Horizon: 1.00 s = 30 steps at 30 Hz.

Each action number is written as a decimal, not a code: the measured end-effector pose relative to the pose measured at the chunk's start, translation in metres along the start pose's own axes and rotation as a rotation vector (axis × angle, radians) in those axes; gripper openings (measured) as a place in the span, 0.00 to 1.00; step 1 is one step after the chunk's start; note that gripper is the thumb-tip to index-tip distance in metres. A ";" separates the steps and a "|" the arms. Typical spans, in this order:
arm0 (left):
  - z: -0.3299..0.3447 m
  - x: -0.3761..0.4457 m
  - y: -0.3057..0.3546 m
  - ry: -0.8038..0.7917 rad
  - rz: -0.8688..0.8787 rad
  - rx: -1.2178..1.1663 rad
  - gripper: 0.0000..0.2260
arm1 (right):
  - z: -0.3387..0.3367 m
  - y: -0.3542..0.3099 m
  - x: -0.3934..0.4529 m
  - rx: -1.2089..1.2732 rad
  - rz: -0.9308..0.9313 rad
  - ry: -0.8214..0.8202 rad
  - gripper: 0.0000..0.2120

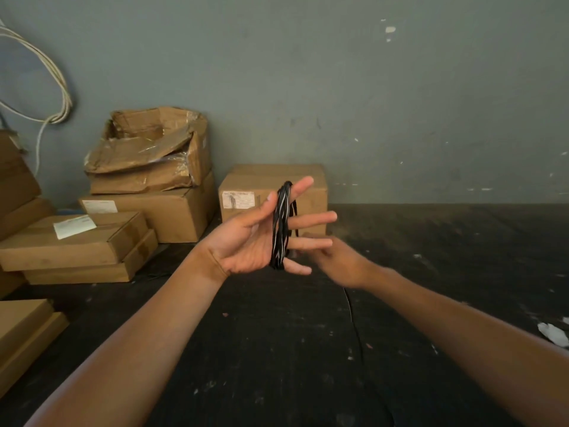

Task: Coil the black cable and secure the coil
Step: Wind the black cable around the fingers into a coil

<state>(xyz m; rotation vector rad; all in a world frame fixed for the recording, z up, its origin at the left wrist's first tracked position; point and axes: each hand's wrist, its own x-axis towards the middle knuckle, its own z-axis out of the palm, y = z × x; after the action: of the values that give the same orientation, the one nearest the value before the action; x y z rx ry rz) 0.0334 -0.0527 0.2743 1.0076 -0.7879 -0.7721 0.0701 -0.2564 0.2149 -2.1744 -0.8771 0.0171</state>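
Note:
A black cable (280,226) is wound in several loops around the spread fingers of my left hand (246,241), which is raised palm up over the dark floor. The loops run from the index finger down to the little finger. My right hand (335,260) is blurred just right of and behind the left fingers, and its fingertips are hidden. A loose black strand (354,322) hangs down from under the right hand toward the floor. Whether the right fingers pinch that strand cannot be seen.
Cardboard boxes (172,211) are stacked at the left and a single box (274,186) stands behind my hands against the grey wall. A white cable (58,87) hangs on the wall at the upper left. Scraps of paper (554,332) lie on the floor at the right.

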 end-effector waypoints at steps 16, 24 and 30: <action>-0.024 0.008 0.026 0.226 0.156 0.023 0.21 | 0.048 -0.033 -0.028 -0.210 -0.075 -0.279 0.13; -0.051 -0.011 0.013 0.394 0.103 0.028 0.20 | 0.029 -0.058 -0.033 -0.363 -0.256 -0.155 0.13; -0.057 -0.014 0.001 0.473 0.061 0.037 0.20 | 0.006 -0.074 -0.022 -0.269 -0.246 -0.022 0.12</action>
<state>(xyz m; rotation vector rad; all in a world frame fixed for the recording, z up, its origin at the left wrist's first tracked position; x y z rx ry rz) 0.0745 -0.0167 0.2542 1.1377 -0.4219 -0.4404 0.0086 -0.2312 0.2551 -2.2985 -1.2126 -0.2093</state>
